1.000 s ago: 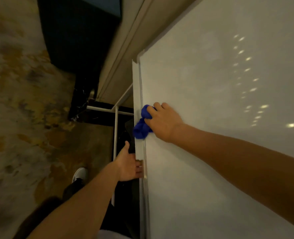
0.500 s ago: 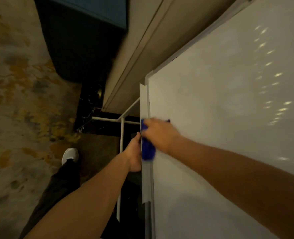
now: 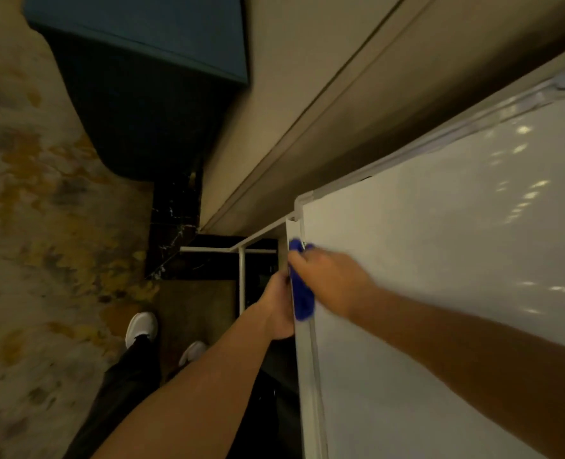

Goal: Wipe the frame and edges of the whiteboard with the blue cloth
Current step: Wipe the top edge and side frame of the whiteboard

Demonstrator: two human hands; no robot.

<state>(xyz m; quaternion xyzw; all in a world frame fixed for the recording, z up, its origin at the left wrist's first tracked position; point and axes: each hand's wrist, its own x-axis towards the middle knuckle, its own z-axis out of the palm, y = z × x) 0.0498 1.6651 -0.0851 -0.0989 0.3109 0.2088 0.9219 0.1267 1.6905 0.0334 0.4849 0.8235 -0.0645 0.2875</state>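
The whiteboard (image 3: 440,276) fills the right side, seen steeply from above, with its pale frame edge (image 3: 306,359) running down the middle of the view. My right hand (image 3: 330,279) is closed on the blue cloth (image 3: 301,293) and presses it against that frame edge below the board's corner (image 3: 302,200). My left hand (image 3: 279,308) grips the same edge from the outer side, right beside the cloth, its fingers hidden behind the frame.
White stand bars (image 3: 241,276) run behind the board above a dark floor strip. A dark blue-topped cabinet (image 3: 148,77) stands at the upper left against a beige wall (image 3: 324,94). Patterned carpet (image 3: 25,226) covers the left. My white shoes (image 3: 140,327) are below.
My right hand slid the cloth down the frame edge towards my left hand, which shifted up the edge; the two now sit side by side. The view tilted, showing more wall.
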